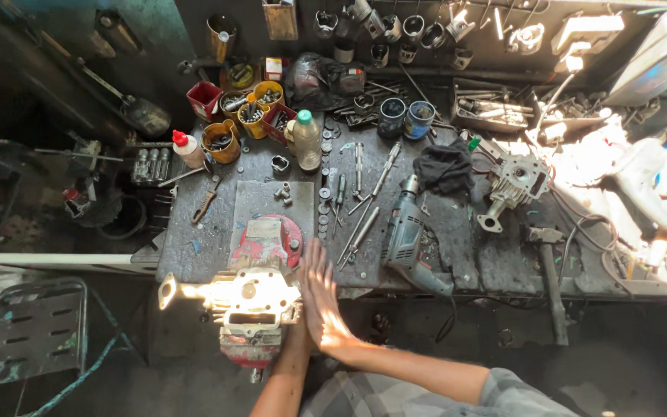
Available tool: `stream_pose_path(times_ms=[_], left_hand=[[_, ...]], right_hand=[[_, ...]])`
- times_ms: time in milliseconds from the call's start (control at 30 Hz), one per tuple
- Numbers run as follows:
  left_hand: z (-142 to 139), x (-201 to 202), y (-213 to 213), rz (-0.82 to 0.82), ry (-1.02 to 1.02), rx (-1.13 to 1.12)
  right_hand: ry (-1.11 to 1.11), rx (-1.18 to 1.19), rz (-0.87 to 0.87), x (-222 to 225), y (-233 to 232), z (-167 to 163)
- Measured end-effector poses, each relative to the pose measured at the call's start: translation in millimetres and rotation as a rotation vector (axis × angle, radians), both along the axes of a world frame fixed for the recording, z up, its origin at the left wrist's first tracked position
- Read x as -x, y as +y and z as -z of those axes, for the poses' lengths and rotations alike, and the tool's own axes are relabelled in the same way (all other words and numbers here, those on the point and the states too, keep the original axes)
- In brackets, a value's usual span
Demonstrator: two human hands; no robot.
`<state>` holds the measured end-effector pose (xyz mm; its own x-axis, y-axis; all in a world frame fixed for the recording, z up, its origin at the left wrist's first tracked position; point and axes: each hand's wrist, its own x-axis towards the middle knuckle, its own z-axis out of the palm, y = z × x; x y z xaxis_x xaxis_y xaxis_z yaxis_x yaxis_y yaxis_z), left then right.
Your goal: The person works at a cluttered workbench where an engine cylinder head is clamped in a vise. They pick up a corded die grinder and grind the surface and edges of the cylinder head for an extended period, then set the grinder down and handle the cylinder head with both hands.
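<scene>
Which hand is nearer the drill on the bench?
Right. The right hand is pressed flat against the left hand beside the engine part in the vise, on the side facing the drill, so the left is slightly farther.

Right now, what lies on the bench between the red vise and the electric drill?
In the head view, loose screwdrivers and long rods lie between the red vise and the electric drill.

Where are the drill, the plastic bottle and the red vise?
drill (pixel 404 232), head view, on its grey body.
plastic bottle (pixel 307 143), head view, on its side.
red vise (pixel 266 239), head view, on its top.
</scene>
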<state>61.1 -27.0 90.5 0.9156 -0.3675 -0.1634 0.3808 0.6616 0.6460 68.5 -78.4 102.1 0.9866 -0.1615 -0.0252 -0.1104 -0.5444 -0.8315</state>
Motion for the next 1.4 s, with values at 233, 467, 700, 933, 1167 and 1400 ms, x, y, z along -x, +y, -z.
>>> stream_pose_path(times_ms=[233, 467, 700, 933, 1167, 1400], left_hand=[[12.1, 41.3, 2.5, -0.144, 0.244, 0.230], [36.2, 0.9, 2.7, -0.025, -0.136, 0.133], [20.4, 50.9, 8.7, -0.113, 0.198, 0.116], [31.9, 18.6, 1.4, -0.080, -0.184, 0.171], [9.4, 37.1, 14.5, -0.060, -0.167, 0.114], [17.9, 32.9, 9.4, -0.167, 0.244, 0.690]], right_hand=[[-0.064, 0.215, 0.070, -13.8, -6.8, 7.8], [-0.084, -0.011, -0.142, 14.3, 4.4, 3.1], [-0.237, 0.234, 0.121, -13.2, -4.0, 15.3], [-0.004, 0.211, -0.024, -3.7, 7.4, 19.0], [-0.162, 0.205, -0.137, -3.7, -6.0, 2.7], [-0.037, 0.075, -0.061, -1.9, -1.0, -5.5]])
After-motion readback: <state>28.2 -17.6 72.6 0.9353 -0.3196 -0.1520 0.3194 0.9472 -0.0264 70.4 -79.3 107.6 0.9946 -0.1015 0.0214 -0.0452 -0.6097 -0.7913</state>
